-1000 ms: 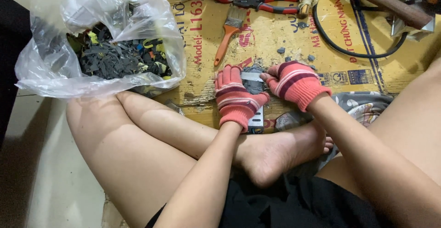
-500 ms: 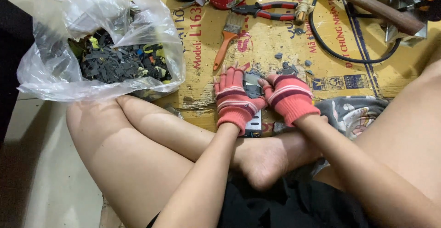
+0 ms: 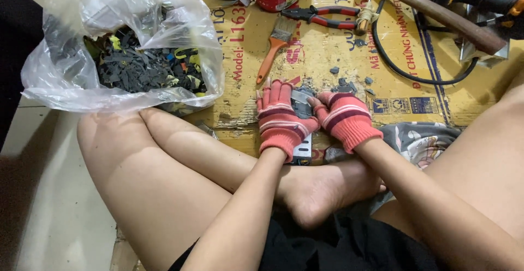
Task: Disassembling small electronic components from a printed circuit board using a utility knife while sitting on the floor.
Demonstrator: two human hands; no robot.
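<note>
Two-handed grip — metal part [image 3: 301, 106] lengthwise, away.

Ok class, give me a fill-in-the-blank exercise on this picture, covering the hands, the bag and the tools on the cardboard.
1. Both the left hand and the right hand wear striped knitted ____.
2. The paintbrush has an ____ handle.
3. The clear plastic bag of dark scraps lies to the person's ____.
4. The red-handled pliers lie on a sheet of ____.

Missing words: gloves; orange; left; cardboard
</note>
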